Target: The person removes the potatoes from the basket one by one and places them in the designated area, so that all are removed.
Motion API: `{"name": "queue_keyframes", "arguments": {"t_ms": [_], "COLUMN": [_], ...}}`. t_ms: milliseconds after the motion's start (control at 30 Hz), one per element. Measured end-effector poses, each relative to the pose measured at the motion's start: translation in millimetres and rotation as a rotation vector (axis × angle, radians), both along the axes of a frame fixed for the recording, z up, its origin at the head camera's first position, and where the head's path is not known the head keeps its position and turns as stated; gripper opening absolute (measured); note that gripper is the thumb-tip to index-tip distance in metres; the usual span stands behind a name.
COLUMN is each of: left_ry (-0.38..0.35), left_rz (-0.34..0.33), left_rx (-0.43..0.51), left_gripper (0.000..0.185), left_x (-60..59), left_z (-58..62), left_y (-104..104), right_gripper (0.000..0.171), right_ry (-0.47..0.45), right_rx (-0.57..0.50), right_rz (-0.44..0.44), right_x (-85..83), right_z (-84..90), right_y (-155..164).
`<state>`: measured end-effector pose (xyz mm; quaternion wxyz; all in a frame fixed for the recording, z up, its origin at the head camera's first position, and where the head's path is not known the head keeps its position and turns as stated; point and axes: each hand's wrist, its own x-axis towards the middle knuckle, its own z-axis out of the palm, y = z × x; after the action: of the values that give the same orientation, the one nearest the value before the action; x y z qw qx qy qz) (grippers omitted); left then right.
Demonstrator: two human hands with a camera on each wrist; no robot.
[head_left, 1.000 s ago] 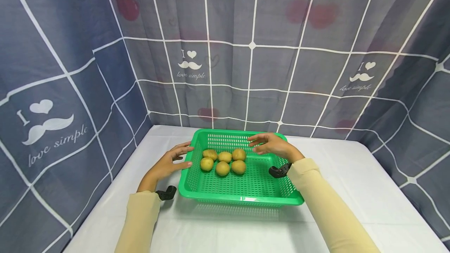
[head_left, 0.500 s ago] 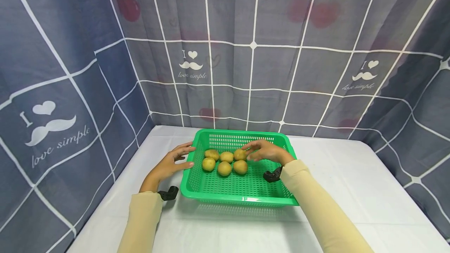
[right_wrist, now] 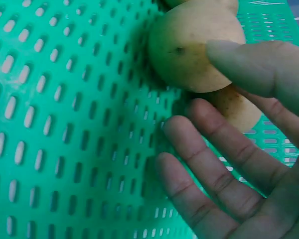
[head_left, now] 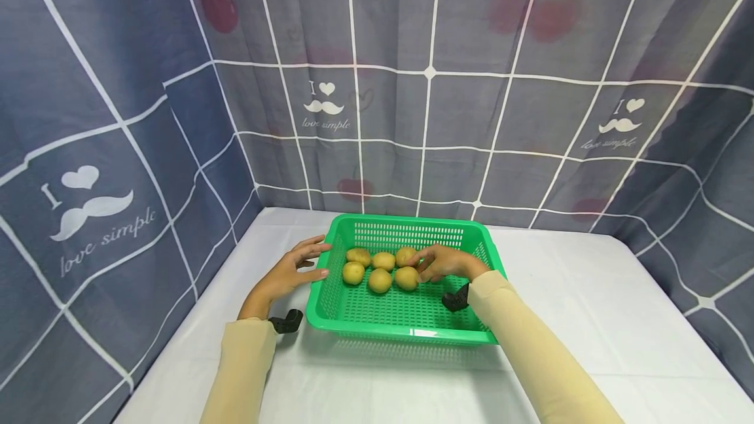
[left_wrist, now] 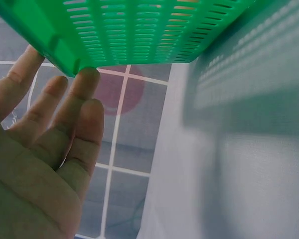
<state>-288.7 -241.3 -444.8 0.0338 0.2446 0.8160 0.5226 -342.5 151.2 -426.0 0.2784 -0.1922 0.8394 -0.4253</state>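
Several yellow-brown potatoes lie in two rough rows in the left half of a green plastic basket. My right hand is inside the basket, beside the right end of the rows. In the right wrist view its thumb overlaps the nearest potato, and the other fingers are loosely bent below it; a firm grip is not visible. My left hand is at the basket's left rim with spread fingers. From the left wrist, fingertips appear at the basket's edge, apparently touching it.
The basket stands on a white-covered table. A grey checked curtain hangs behind and along both sides. Black devices are strapped to both wrists. The basket's right half shows its bare slotted floor.
My right hand has moved left and down from the basket's right side to the potatoes at the right end. The left hand stays at the rim. The view has shifted slightly.
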Motion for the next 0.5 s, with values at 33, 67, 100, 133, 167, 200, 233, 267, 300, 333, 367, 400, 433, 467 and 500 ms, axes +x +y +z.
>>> {"name": "queue_keyframes", "arguments": {"t_ms": [33, 67, 100, 133, 167, 200, 233, 267, 300, 333, 367, 400, 433, 467, 500], "left_ry": [-0.021, -0.043, -0.062, -0.077, -0.093, -0.104, -0.114, -0.114, -0.114, -0.116, -0.120, -0.123, -0.126, -0.129, -0.132], "left_rz": [0.012, 0.021, 0.029, 0.034, 0.038, 0.039, 0.038, 0.032, 0.028, 0.026, 0.025, 0.026, 0.027, 0.027, 0.028], "left_rx": [-0.005, -0.011, -0.018, -0.024, -0.025, -0.025, -0.019, -0.015, -0.010, -0.005, -0.001, -0.001, -0.002, -0.003, -0.005], "left_gripper": [0.060, 0.060, 0.061, 0.062, 0.062, 0.062, 0.062, 0.063, 0.062, 0.062, 0.062, 0.062, 0.062, 0.062, 0.062], "left_x": [0.2, 0.4, 0.7, 0.8, 1.2, 1.3, 1.5, 1.4, 1.4, 1.3, 1.3, 1.4, 1.4, 1.3, 1.3], "left_z": [0.5, 1.3, 2.3, 3.0, 3.7, 4.3, 4.8, 5.1, 5.0, 4.7, 4.6, 4.5, 4.4, 4.2, 3.9], "left_y": [0.5, 0.8, 1.3, 1.4, 1.3, 1.3, 1.3, 1.2, 1.2, 1.0, 1.0, 1.0, 1.0, 0.9, 0.8], "right_gripper": [0.047, 0.048, 0.049, 0.050, 0.050, 0.051, 0.052, 0.053, 0.054, 0.055, 0.055, 0.056, 0.056, 0.056, 0.057], "right_ry": [-0.002, -0.001, 0.000, -0.001, 0.001, 0.005, 0.006, 0.006, 0.006, 0.007, 0.008, 0.007, 0.003, 0.002, 0.002], "right_rx": [0.001, 0.001, 0.000, -0.003, -0.003, -0.004, -0.004, -0.005, -0.006, -0.006, -0.010, -0.014, -0.017, -0.020, -0.024], "right_rz": [-0.001, 0.004, 0.009, 0.012, 0.013, 0.017, 0.020, 0.023, 0.028, 0.030, 0.037, 0.048, 0.052, 0.058, 0.065], "right_x": [-0.1, -0.2, -0.3, -0.4, -0.5, -0.6, -0.5, -0.6, -0.7, -0.8, -0.9, -1.1, -1.2, -1.3, -1.5], "right_z": [-1.3, -2.3, -3.2, -4.1, -4.9, -5.7, -6.0, -6.5, -7.1, -7.6, -8.2, -8.6, -9.0, -9.4, -9.8], "right_y": [0.2, 0.7, 0.8, 0.6, 0.2, 0.1, -0.4, -1.1, -1.7, -2.3, -3.0, -3.4, -4.0, -4.3, -4.5]}}
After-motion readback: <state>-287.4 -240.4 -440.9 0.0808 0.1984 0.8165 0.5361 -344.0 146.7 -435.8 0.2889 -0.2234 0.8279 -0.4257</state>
